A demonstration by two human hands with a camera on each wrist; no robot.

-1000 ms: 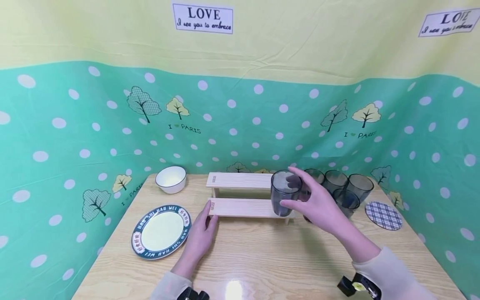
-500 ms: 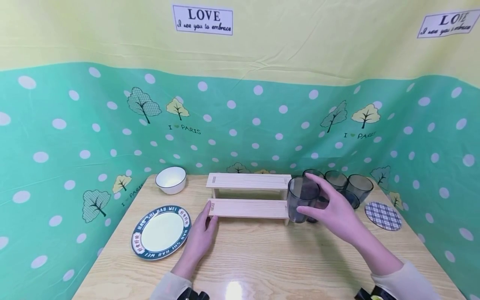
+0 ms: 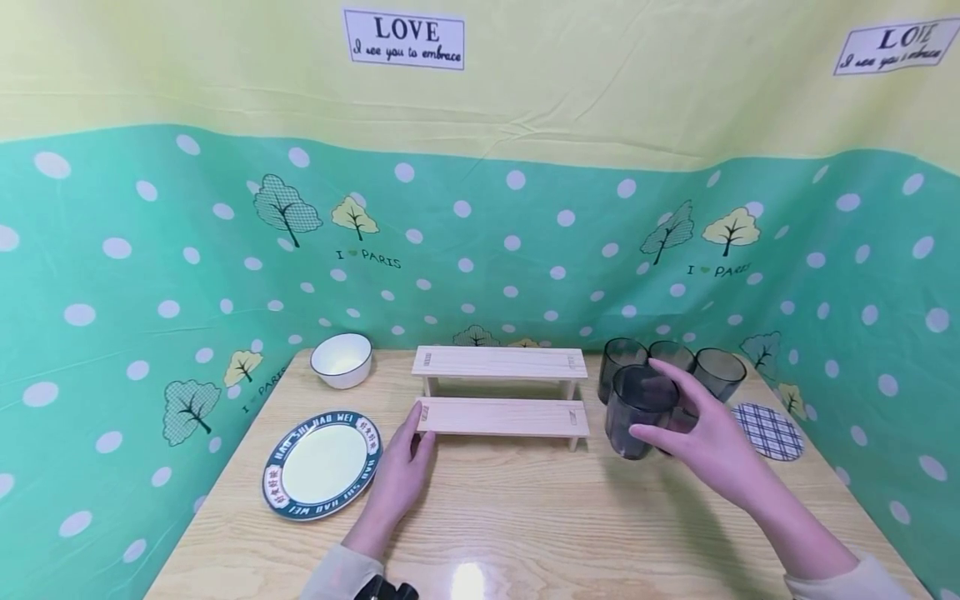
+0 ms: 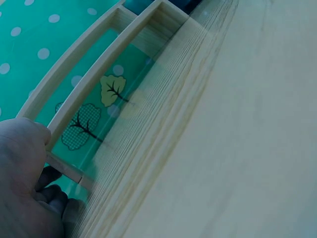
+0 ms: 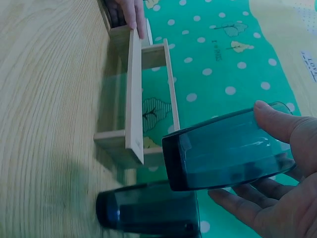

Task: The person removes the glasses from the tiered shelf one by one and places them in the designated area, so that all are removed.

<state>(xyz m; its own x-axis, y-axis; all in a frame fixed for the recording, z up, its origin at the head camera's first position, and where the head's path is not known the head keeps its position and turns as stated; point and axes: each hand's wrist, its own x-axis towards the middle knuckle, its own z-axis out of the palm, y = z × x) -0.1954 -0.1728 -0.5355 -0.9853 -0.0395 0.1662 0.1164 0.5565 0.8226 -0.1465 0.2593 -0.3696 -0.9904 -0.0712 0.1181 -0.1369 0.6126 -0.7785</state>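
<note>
My right hand (image 3: pixel 708 442) holds a dark, see-through glass tumbler (image 3: pixel 637 412) between thumb and fingers, right of the shelf. In the right wrist view this tumbler (image 5: pixel 223 148) appears raised off the table, its base apart from another tumbler (image 5: pixel 148 208) standing nearby. My left hand (image 3: pixel 399 475) grips the left end of a two-tier wooden shelf (image 3: pixel 498 417), with the thumb at the lower board's front edge. The left wrist view shows the thumb and curled fingers at that end of the shelf (image 4: pixel 106 69). Both boards of the shelf are bare.
More dark tumblers (image 3: pixel 720 372) stand at the back right, partly hidden by the held one and my right hand. A checked round coaster (image 3: pixel 767 432) lies at the right. Left of the shelf are a blue-rimmed plate (image 3: pixel 322 464) and a white bowl (image 3: pixel 342 360). A printed curtain (image 3: pixel 450 250) hangs behind.
My right hand has carried the tumbler rightward and slightly toward me, from in front of the shelf's right end to beside the other tumblers. My left hand stays on the shelf.
</note>
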